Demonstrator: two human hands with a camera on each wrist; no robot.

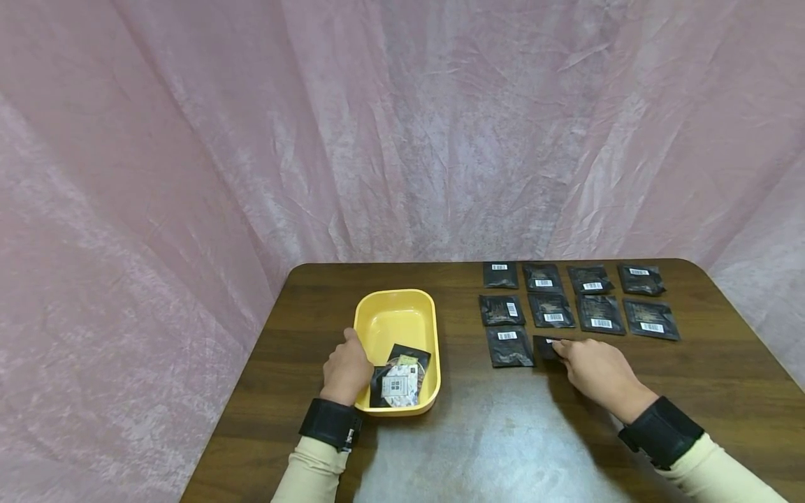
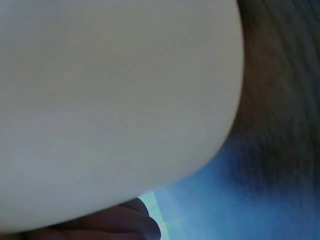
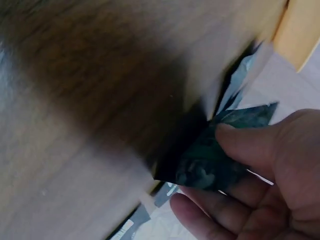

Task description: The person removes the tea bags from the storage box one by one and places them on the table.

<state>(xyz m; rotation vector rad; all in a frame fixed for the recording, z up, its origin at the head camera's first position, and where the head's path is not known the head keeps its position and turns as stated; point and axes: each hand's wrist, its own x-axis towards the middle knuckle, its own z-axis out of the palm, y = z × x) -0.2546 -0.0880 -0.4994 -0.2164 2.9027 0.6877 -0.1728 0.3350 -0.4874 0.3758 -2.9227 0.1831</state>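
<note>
My left hand grips the left rim of a yellow plastic tray. Overlapping at the tray's near end lie dark sachets with a printed picture. A large pale surface fills most of the left wrist view, with fingertips showing beneath it. On the right, my right hand pinches a small black sachet between thumb and fingers, its face tilted up off the wood in the right wrist view. The held sachet is at the near row, just right of another black sachet.
Several black sachets with white barcode labels lie in rows behind the right hand, among them one at the far right and one at the back left. The brown wooden table ends at a pink curtain.
</note>
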